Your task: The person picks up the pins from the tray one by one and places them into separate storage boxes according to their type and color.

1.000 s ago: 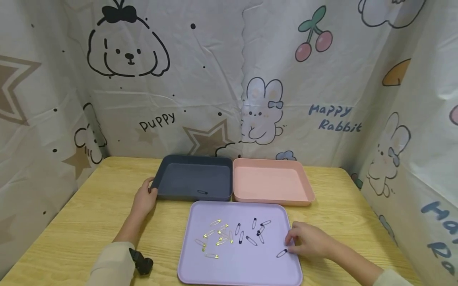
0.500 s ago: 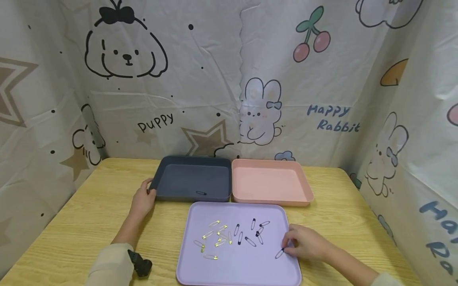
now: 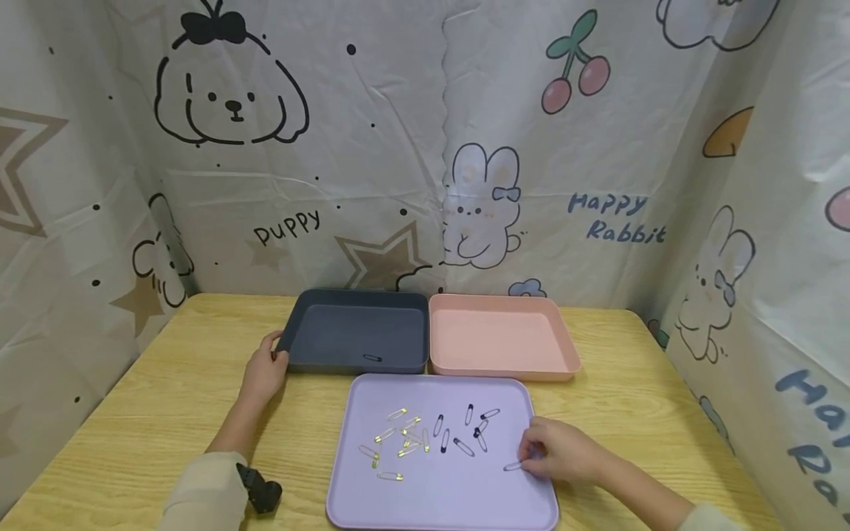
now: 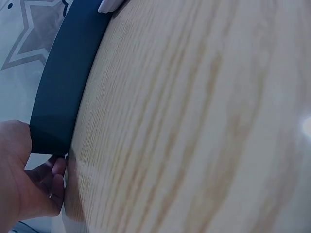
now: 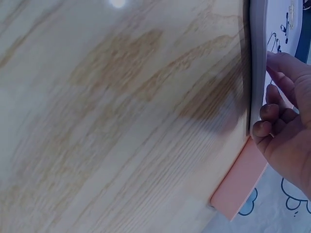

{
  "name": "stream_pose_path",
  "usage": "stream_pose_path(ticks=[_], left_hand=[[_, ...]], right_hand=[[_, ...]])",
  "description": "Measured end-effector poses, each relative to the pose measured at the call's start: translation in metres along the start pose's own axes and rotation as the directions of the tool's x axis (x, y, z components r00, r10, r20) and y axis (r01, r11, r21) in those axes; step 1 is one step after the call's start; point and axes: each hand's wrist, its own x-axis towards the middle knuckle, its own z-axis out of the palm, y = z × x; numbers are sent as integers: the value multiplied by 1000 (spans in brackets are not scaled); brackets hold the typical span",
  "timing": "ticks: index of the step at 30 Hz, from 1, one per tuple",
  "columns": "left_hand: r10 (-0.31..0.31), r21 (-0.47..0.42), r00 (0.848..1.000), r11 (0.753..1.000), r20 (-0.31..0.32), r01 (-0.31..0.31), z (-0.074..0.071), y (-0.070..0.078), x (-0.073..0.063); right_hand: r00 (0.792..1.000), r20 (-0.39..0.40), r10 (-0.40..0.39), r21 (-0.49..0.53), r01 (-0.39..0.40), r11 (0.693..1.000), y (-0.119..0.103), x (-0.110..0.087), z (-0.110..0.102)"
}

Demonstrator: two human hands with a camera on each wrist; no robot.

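Observation:
My right hand [image 3: 564, 451] pinches one safety pin [image 3: 511, 467] between thumb and forefinger, over the right side of a lilac tray [image 3: 458, 505]; its capped end is hidden by the fingers. In the right wrist view the other fingers [image 5: 268, 112] curl inward beside the tray's rim. Left of that pin lie several black-headed safety pins [image 3: 445, 440] and, further left, several gold ones [image 3: 389, 476]. My left hand [image 3: 263, 375] grips the left side of a dark grey tray [image 3: 358, 324], with the thumb and fingers around its corner in the left wrist view. One dark safety pin [image 3: 372, 358] lies inside.
A pink tray [image 3: 505, 335] stands against the dark one, both behind the lilac tray on a wooden table [image 3: 637, 383]. A printed curtain [image 3: 372, 169] closes off the back and sides. A black clip-like device [image 3: 263, 493] sits on the left sleeve.
My right hand has closed thumb and forefinger on the lone safety pin and moved slightly left, turning the pin flatter. The left hand stays at the dark grey tray.

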Motion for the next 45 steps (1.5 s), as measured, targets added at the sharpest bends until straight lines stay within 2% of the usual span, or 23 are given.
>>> stream_pose_path(ticks=[6,11,17,23,36,45], left_hand=[[-1,2,1000,1000,5,1,0,-1,0],[5,4,1000,1000,1,-5,0,-1,1],[14,1,1000,1000,0,-14,-1,-1,0],[10,3,1000,1000,-4,-10,-1,-1,0],[5,-29,1000,1000,-5,-5,-2,3,-2],[-9,-36,1000,999,-6,9,-2,3,-2]], right_hand=[[1000,-19,-3,92,5,996,0,3,3],[998,-44,53,163,-45,986,-4,8,4],[991,-82,105,176,-90,980,-12,21,-5],[986,-123,115,173,-93,981,-21,37,-14],[972,-145,183,173,-157,972,-31,74,-25],[974,-147,174,203,-143,969,-42,100,-32]])
